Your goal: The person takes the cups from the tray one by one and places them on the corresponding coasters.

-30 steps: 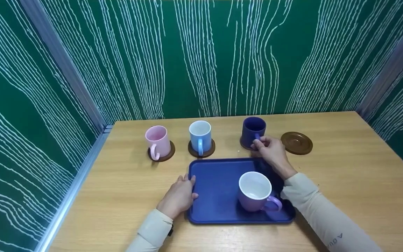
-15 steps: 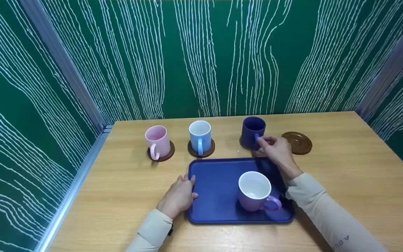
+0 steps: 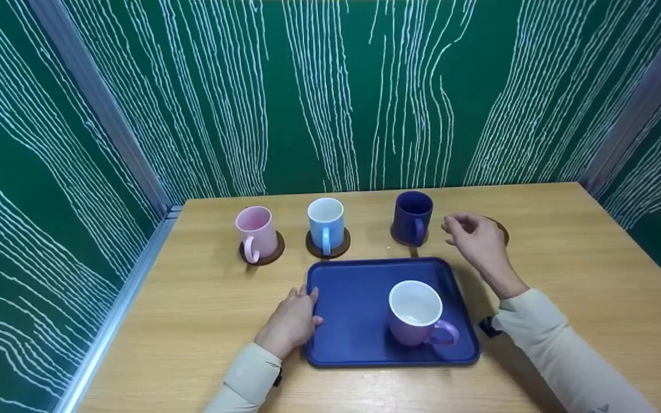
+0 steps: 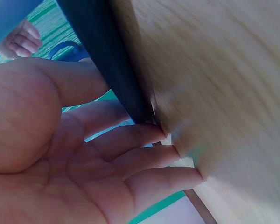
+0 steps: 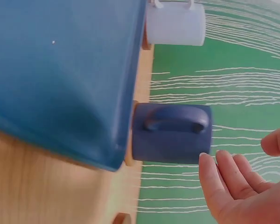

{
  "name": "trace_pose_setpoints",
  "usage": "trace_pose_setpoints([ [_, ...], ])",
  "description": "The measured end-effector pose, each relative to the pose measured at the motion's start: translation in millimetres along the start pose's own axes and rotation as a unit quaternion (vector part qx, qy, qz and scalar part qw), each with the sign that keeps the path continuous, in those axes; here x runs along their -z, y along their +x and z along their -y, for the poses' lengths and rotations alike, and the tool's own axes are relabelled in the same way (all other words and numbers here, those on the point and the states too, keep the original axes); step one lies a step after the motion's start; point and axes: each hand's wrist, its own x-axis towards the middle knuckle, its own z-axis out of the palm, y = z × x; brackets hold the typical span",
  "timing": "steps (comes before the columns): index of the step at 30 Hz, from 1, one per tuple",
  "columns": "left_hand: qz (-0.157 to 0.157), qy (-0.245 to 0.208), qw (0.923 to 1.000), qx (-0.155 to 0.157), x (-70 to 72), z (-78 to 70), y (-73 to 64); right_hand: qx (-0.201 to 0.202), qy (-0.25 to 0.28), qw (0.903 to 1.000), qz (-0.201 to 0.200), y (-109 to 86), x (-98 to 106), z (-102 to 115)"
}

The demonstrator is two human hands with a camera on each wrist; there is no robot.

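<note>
My left hand (image 3: 289,324) rests against the left rim of a blue tray (image 3: 348,327). In the left wrist view its thumb and index finger lie over the tray's edge, while the other fingertips touch the table. On the tray stands a purple mug (image 3: 413,330) with a white inside, its handle to the right. Beyond the tray, a dark blue mug (image 3: 409,223) sits upright on a brown coaster, handle facing me. My right hand (image 3: 482,244) hovers to the right of that mug, holding nothing. In the right wrist view the fingers (image 5: 233,175) are apart from the mug.
A light blue mug (image 3: 326,226) and a pink mug (image 3: 257,232) stand on coasters along the back of the wooden table (image 3: 193,338). Another brown coaster (image 3: 502,229) is partly hidden behind my right hand. Green walls with white lines enclose the table's back and sides.
My right hand has let go of the dark blue mug's handle and moved right, away from it. The mug stays on its coaster. My left hand keeps its place at the tray.
</note>
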Motion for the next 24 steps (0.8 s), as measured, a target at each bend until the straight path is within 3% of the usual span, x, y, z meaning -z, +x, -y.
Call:
trace_pose_setpoints([
  [9,-0.001,-0.006,1.0,0.0,-0.6,0.8,-0.2,0.025,-0.001,0.9987,0.045,-27.0,17.3,14.0],
  [24,-0.008,-0.004,0.9998,-0.015,0.1,1.3,0.1,0.023,-0.061,0.9925,0.103,-60.0,18.6,16.2],
])
